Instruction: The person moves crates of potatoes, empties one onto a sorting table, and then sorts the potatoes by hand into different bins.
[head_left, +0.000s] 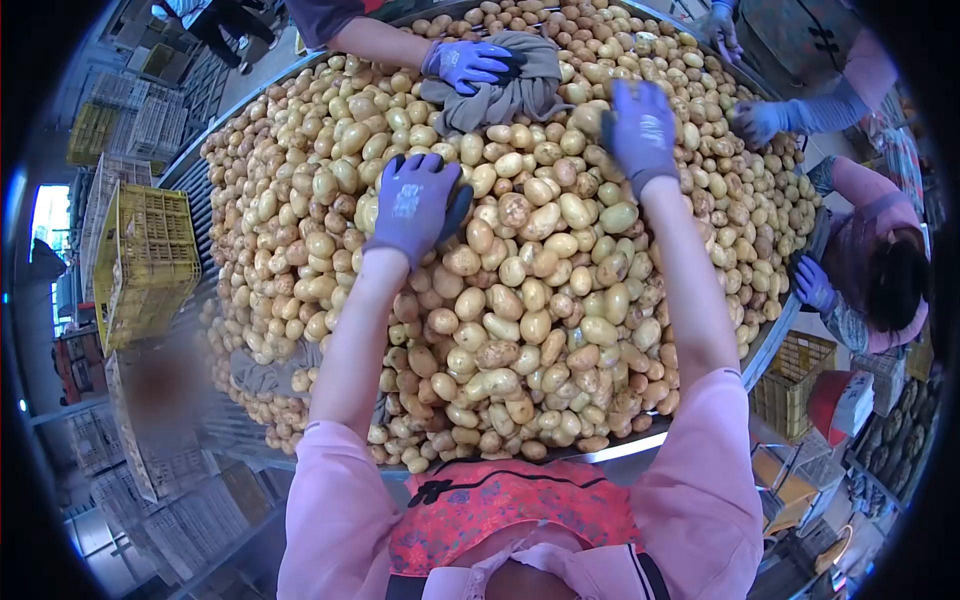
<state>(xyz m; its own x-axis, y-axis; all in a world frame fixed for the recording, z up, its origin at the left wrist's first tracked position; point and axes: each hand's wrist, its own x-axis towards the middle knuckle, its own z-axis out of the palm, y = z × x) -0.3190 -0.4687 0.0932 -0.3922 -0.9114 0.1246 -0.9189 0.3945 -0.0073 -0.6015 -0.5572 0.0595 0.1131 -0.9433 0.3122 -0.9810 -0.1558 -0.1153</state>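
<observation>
The potatoes (536, 326) lie in a big heap around the grey cloth (522, 95). The left hand (408, 205) is on them, on the near left side of the cloth. The right hand (644, 135) is right of the cloth. It is nearer to a blurry potato (586, 119) between it and the cloth; that potato's long way is hard to see. Both palms are hidden, so neither grip can be told.

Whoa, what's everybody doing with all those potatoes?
The camera wearer's left hand and right hand, in purple gloves, are on a huge heap of tan potatoes. Across the heap, a co-worker's purple-gloved hand rests on a crumpled grey cloth. On the right, another co-worker's blue-gloved hand is at the potatoes too.
</observation>
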